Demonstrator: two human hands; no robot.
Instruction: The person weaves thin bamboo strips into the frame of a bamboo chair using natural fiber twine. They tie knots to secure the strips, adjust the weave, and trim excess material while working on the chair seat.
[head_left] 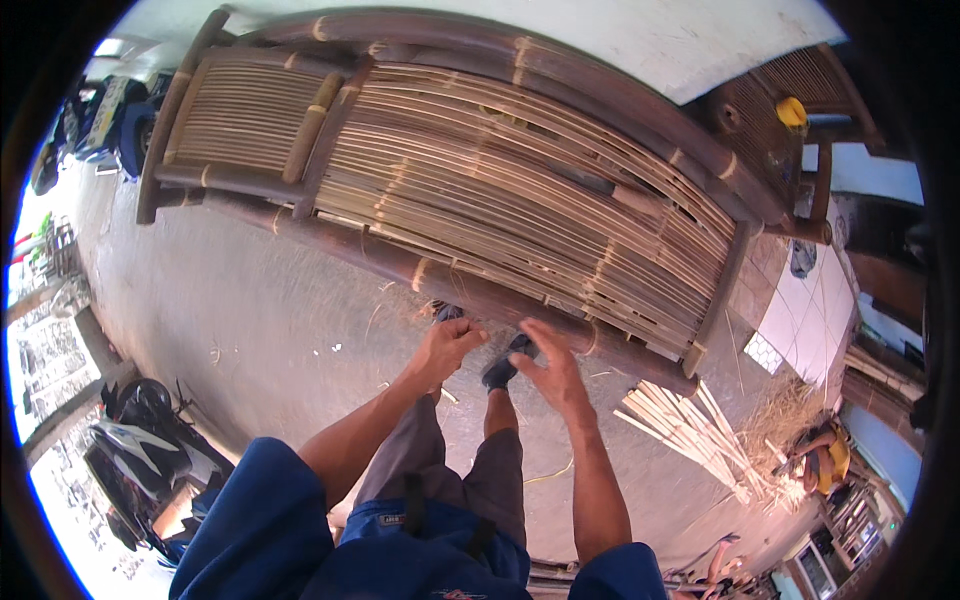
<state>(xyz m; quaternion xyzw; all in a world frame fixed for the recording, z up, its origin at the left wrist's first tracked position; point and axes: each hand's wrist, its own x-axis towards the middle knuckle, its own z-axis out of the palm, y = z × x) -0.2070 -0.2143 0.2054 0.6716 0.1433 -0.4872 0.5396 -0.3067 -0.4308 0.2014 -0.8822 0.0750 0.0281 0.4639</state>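
A long bamboo bench (pixel 520 180) stands in front of me, its seat made of thin slats tied with pale bindings. A thick dark bamboo pole (pixel 440 277) forms its near edge. Just short of that pole is my left hand (pixel 447 352), its fingers curled together in a pinch; whatever they hold, if anything, is too small to make out. My right hand (pixel 553 375) is close to the same pole, fingers and thumb apart, with nothing in it. Among the slats at the right, gaps and a brown piece (pixel 637 200) show.
Split bamboo strips (pixel 690 435) lie on the floor at the right, near fibre shavings (pixel 790 415) and a black-and-yellow item (pixel 832 455). A motorbike (pixel 150 445) stands at the left and another vehicle (pixel 115 125) at the far left. A yellow cup-like object (pixel 791 112) sits by dark bamboo furniture (pixel 755 110).
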